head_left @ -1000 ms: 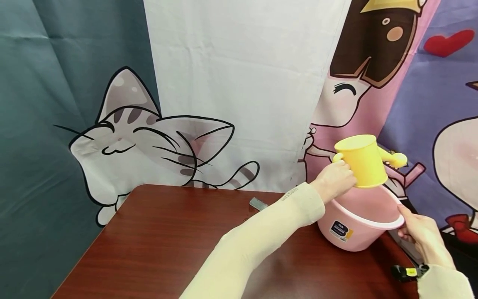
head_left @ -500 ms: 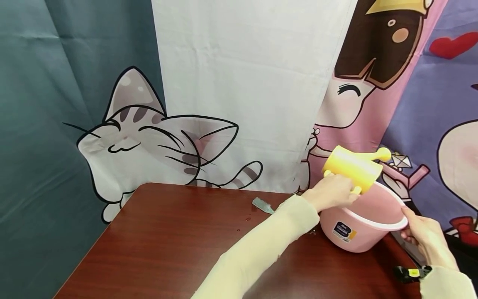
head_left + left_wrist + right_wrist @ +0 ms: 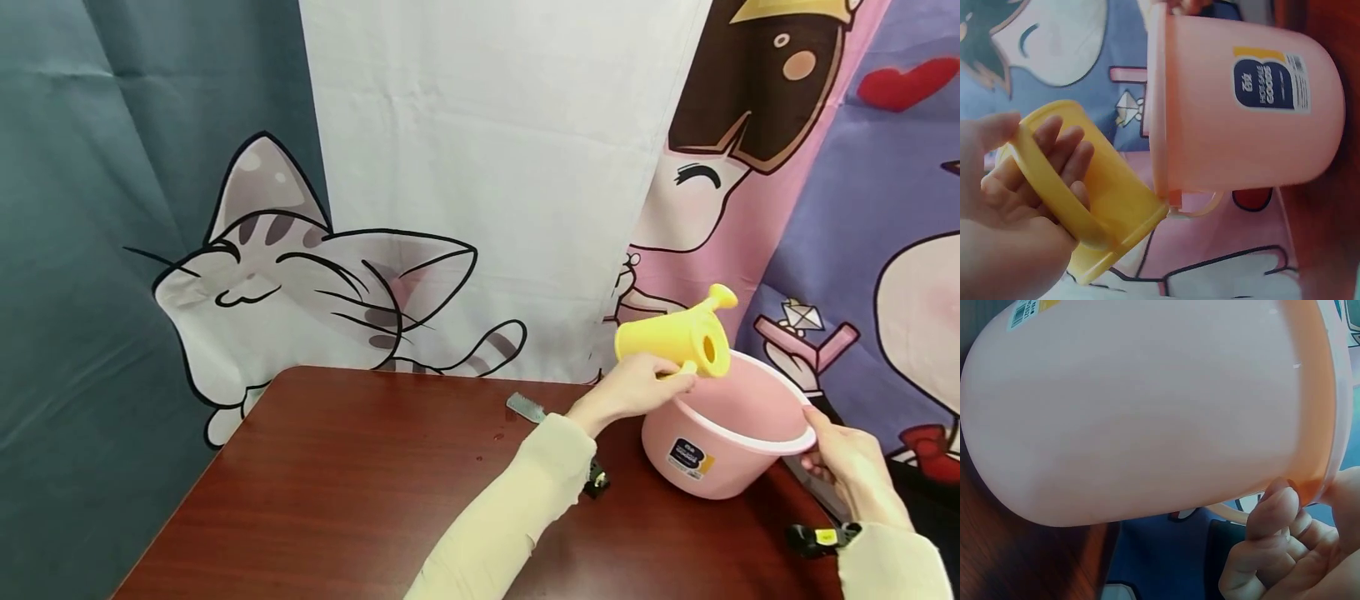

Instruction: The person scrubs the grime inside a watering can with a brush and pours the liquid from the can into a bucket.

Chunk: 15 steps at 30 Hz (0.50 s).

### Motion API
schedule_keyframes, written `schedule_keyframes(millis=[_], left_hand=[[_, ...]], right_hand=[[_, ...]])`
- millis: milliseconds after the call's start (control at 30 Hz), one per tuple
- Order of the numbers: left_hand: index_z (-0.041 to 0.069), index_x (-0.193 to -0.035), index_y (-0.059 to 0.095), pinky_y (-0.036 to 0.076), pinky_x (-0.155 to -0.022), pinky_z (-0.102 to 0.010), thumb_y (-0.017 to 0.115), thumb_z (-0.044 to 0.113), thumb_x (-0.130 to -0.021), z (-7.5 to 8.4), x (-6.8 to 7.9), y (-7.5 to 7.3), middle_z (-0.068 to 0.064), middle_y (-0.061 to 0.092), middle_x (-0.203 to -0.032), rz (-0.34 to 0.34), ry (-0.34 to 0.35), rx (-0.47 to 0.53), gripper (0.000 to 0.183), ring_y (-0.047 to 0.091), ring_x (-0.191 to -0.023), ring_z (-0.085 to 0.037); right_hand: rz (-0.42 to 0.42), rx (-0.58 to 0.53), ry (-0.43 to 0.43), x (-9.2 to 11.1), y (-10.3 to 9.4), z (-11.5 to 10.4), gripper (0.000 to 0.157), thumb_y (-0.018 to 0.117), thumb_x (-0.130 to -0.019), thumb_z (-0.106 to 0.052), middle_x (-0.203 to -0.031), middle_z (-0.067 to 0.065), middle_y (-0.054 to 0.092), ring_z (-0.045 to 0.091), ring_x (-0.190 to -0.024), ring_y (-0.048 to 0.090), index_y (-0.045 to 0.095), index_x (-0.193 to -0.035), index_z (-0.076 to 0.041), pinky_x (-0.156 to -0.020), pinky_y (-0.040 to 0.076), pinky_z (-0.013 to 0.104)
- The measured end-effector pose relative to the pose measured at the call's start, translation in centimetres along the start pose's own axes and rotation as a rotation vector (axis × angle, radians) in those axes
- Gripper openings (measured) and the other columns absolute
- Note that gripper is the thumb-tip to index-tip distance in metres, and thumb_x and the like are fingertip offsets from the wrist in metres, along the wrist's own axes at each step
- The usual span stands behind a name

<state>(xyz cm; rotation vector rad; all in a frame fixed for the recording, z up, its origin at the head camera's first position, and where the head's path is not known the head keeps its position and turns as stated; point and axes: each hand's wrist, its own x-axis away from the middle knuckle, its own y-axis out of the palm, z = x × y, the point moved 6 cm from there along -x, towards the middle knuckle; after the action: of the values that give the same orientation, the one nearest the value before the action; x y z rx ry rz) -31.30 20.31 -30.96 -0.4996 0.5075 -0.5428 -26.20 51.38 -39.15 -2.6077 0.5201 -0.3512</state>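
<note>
A yellow watering can (image 3: 652,337) hangs tilted on its side in the air, its mouth facing right beside the bucket's left rim. Its spout points up. My left hand (image 3: 633,387) holds it by the handle, with the fingers passed through the loop (image 3: 1050,184) in the left wrist view. A pink bucket (image 3: 738,467) with a dark label stands upright on the table's right side. My right hand (image 3: 855,458) pinches its right rim between thumb and fingers; the right wrist view shows those fingers (image 3: 1272,512) under the rim. The bucket's bottom inside is hidden.
A grey comb-like piece (image 3: 525,407) lies near the back edge of the brown table (image 3: 337,483), partly behind the left forearm. Small drops (image 3: 498,437) dot the wood nearby. Printed curtains (image 3: 480,167) hang close behind the table.
The watering can has turned from mouth-down over the bucket onto its side, its spout swinging up. My left hand has moved left with it. The right hand keeps its hold on the rim.
</note>
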Motion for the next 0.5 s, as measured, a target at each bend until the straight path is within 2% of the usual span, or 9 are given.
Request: schedule_keyframes(millis=[133,267,367,500], left_hand=[[0.015,-0.091,0.077,0.045,-0.074,-0.017,0.061,0.034,-0.097,-1.5,1.3,-1.5,0.013,0.069,-0.084,0.1,-0.023,0.212,0.026,0.058,-0.083,0.001],[0.005,-0.096,0.076,0.049,-0.085,-0.027,0.061,0.031,-0.097,-3.3,3.1,-2.4,0.006,0.071,-0.088,0.144,-0.065,0.439,0.029,0.064,-0.091,-0.009],[0.004,-0.093,0.075,0.049,-0.089,-0.033,0.061,0.029,-0.097,-4.4,4.4,-3.1,0.002,0.071,-0.088,0.178,-0.083,0.514,0.029,0.064,-0.089,-0.011],[0.004,-0.092,0.074,0.045,-0.09,-0.032,0.06,0.033,-0.097,-5.5,6.2,-3.9,-0.001,0.072,-0.092,0.218,-0.09,0.533,0.033,0.063,-0.091,-0.008]], right_hand=[[-0.005,-0.014,-0.013,-0.3,0.1,-0.5,0.053,0.046,-0.095,-0.06,-0.053,0.0,0.059,0.011,-0.047,0.057,0.062,-0.071,-0.016,-0.048,0.048,0.028],[-0.004,-0.014,-0.006,-0.4,0.2,-0.4,0.054,0.045,-0.095,-0.061,-0.053,0.0,0.059,0.012,-0.047,0.056,0.062,-0.07,-0.016,-0.048,0.048,0.028],[-0.002,-0.017,-0.006,-0.3,0.2,-0.1,0.054,0.045,-0.095,-0.061,-0.053,0.0,0.059,0.012,-0.047,0.056,0.062,-0.069,-0.017,-0.048,0.048,0.029],[0.011,-0.008,0.001,0.0,-0.1,0.4,0.056,0.044,-0.094,-0.062,-0.052,0.0,0.059,0.013,-0.046,0.056,0.063,-0.067,-0.017,-0.046,0.046,0.029]])
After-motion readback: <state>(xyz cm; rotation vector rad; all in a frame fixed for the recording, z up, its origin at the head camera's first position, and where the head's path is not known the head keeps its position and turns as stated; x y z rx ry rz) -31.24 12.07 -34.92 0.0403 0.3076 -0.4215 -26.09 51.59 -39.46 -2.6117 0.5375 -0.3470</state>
